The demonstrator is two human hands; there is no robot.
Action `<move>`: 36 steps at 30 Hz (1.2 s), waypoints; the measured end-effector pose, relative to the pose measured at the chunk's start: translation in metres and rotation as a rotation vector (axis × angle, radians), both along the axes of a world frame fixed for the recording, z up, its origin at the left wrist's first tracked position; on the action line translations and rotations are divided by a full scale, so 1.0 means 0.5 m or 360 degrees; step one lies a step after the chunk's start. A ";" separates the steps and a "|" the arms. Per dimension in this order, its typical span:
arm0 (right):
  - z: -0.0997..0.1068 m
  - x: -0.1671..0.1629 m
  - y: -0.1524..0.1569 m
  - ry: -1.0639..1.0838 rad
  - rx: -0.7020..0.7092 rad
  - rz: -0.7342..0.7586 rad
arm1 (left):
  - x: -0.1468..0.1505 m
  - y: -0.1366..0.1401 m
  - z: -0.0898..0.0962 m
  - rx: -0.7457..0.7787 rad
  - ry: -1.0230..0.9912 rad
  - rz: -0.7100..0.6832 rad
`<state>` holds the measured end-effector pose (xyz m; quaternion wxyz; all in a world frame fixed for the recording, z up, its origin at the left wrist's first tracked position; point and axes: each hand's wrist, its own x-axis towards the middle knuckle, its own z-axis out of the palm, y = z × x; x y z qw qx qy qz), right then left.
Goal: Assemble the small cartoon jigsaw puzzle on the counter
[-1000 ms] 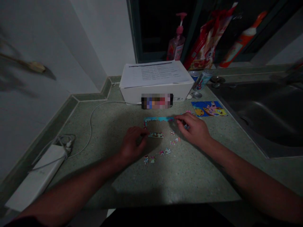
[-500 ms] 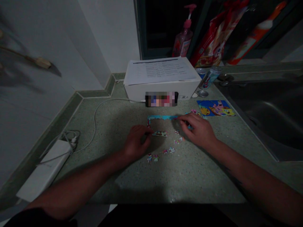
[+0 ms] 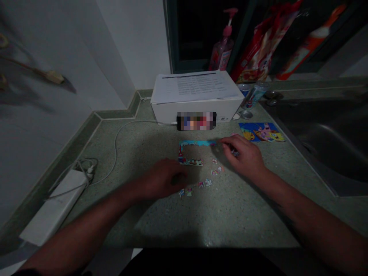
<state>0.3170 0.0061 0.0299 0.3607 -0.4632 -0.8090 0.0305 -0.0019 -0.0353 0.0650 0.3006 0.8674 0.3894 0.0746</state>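
A partly joined jigsaw puzzle [image 3: 197, 143] lies on the counter, its blue top edge, left side and a bottom strip forming an open-sided frame. My right hand [image 3: 244, 154] is closed at the right end of the top edge, fingertips together; whatever they hold is too small to make out. Just below the puzzle's lower left corner is my left hand [image 3: 165, 178], slightly blurred, with thumb and fingers apart and nothing seen between them. Loose jigsaw pieces [image 3: 208, 183] are scattered below and right of the frame. More pieces are partly hidden by my right hand.
A picture card [image 3: 262, 132] lies right of the puzzle, near the sink [image 3: 322, 142]. Behind are a phone [image 3: 196, 121] on a cable, a white box [image 3: 163, 111] and a can [image 3: 254, 96]. A white power strip [image 3: 54, 209] lies at left.
My left hand has drawn back down from the puzzle's left side, uncovering its lower left corner. My right hand has shifted slightly right, away from the top edge's end.
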 end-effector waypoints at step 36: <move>0.047 0.051 0.004 -0.0456 -0.0638 0.0201 | 0.014 -0.009 -0.085 0.0364 -0.0212 -0.0046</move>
